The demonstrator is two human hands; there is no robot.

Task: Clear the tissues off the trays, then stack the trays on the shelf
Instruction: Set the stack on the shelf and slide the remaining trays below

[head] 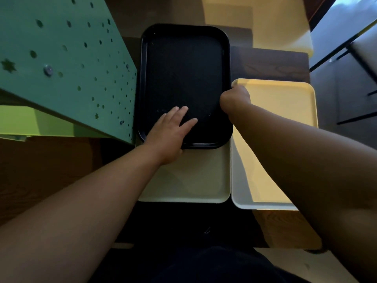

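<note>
A black tray (183, 64) lies in the middle, its near end resting over a cream tray (195, 180). My left hand (169, 133) lies on the black tray's near left corner, fingers spread on its floor and thumb under the rim. My right hand (234, 99) is closed on the black tray's right rim. A pale yellow tray (285, 111) sits to the right, partly under my right forearm. No tissue shows on any tray.
A green perforated panel (61, 64) of a shelf unit rises at the left, close to the black tray's left edge. The dark wooden table (271, 64) carries the trays. A pale cushioned seat (275, 27) is beyond. Black metal bars (346, 52) stand at right.
</note>
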